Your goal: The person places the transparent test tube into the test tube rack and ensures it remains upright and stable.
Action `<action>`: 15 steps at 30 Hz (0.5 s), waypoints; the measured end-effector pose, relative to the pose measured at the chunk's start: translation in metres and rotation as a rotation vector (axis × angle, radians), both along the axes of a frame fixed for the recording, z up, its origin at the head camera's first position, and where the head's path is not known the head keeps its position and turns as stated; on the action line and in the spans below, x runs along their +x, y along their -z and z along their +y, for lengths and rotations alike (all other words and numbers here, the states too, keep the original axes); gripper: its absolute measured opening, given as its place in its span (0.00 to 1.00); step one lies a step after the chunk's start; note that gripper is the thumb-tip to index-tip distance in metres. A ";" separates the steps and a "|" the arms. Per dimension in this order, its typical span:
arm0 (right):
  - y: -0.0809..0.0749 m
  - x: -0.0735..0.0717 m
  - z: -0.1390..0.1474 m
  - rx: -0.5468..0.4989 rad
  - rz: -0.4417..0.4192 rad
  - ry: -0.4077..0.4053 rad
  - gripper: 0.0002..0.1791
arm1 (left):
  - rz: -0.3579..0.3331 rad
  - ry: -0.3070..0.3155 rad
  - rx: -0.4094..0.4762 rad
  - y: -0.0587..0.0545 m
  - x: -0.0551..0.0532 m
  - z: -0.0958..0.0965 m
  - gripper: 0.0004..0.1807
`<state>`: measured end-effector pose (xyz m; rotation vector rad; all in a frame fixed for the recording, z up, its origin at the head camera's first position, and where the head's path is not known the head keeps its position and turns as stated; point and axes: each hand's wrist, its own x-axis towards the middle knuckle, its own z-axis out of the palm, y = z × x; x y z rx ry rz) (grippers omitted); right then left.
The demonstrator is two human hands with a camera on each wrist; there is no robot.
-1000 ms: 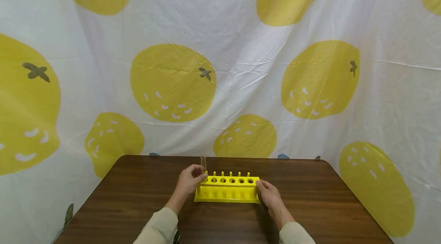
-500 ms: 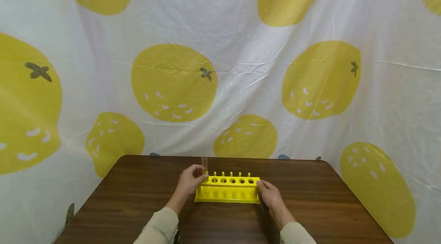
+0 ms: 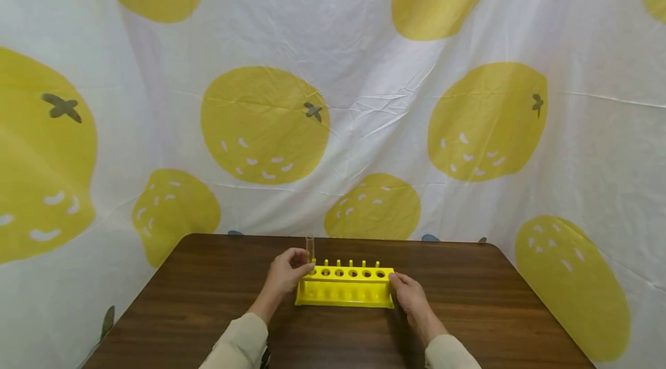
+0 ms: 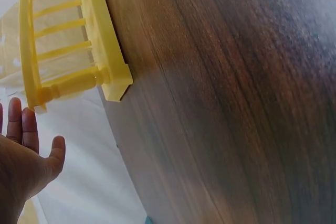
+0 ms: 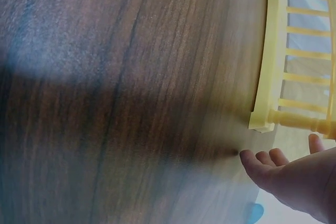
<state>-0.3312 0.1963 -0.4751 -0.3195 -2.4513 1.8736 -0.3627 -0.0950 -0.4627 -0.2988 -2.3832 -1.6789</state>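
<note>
A yellow test tube rack (image 3: 344, 302) stands on the dark wooden table, with a row of several round holes along its top plate and pegs rising behind them. At the rack's left end a clear test tube (image 3: 310, 246) stands upright in the end hole. My left hand (image 3: 285, 273) pinches this tube between thumb and fingers, right at the top plate. Opposite, my right hand (image 3: 412, 298) holds the right end of the top plate, thumb on the near side. In the right wrist view its fingers (image 5: 278, 156) curve by the rack's end post (image 5: 296, 120).
The brown wood-grain table (image 3: 208, 282) spreads out around the rack on all sides. Behind and beside it hangs a white cloth (image 3: 374, 97) printed with yellow lemons.
The head view has shifted slightly, so everything sits a little further right. Both hands, the test tube and the rack keep nearly the same places relative to one another.
</note>
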 end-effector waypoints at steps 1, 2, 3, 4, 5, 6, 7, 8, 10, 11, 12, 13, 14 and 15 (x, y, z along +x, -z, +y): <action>0.000 0.000 0.000 -0.004 0.002 0.001 0.32 | 0.001 0.000 -0.003 0.000 0.000 0.000 0.15; 0.000 0.001 0.000 -0.008 0.003 0.001 0.32 | 0.001 0.001 -0.008 0.000 0.000 -0.001 0.15; 0.000 0.001 0.001 -0.011 0.003 0.002 0.31 | -0.004 0.000 -0.009 -0.001 0.000 -0.001 0.15; 0.000 0.001 0.001 -0.017 0.001 0.000 0.32 | -0.011 -0.002 -0.010 -0.001 0.001 -0.002 0.15; 0.000 0.001 0.001 -0.022 -0.003 0.000 0.32 | -0.013 -0.002 -0.012 -0.002 0.001 -0.002 0.15; -0.001 0.001 0.002 -0.026 -0.005 -0.004 0.33 | -0.007 0.001 -0.019 -0.002 0.001 -0.003 0.15; -0.001 0.002 0.002 -0.032 -0.011 -0.006 0.34 | -0.007 0.000 -0.022 -0.003 0.001 -0.004 0.16; -0.002 0.002 0.003 -0.033 -0.018 -0.008 0.35 | -0.013 -0.004 -0.021 -0.003 0.001 -0.004 0.16; -0.003 0.002 0.005 -0.029 -0.022 -0.009 0.37 | -0.017 -0.011 -0.021 -0.004 0.001 -0.006 0.17; -0.004 0.002 0.006 -0.025 -0.025 -0.008 0.38 | -0.017 -0.014 -0.022 -0.005 0.002 -0.007 0.17; -0.004 0.002 0.007 -0.021 -0.025 -0.008 0.39 | -0.011 -0.014 -0.029 -0.005 0.002 -0.009 0.18; -0.005 0.002 0.009 -0.016 -0.026 -0.006 0.40 | -0.017 -0.022 -0.028 -0.006 0.002 -0.010 0.18; -0.005 0.002 0.010 -0.009 -0.024 -0.005 0.40 | -0.017 -0.028 -0.031 -0.006 0.002 -0.011 0.19; -0.005 0.002 0.011 -0.011 -0.022 -0.004 0.40 | -0.018 -0.032 -0.035 -0.006 0.002 -0.013 0.19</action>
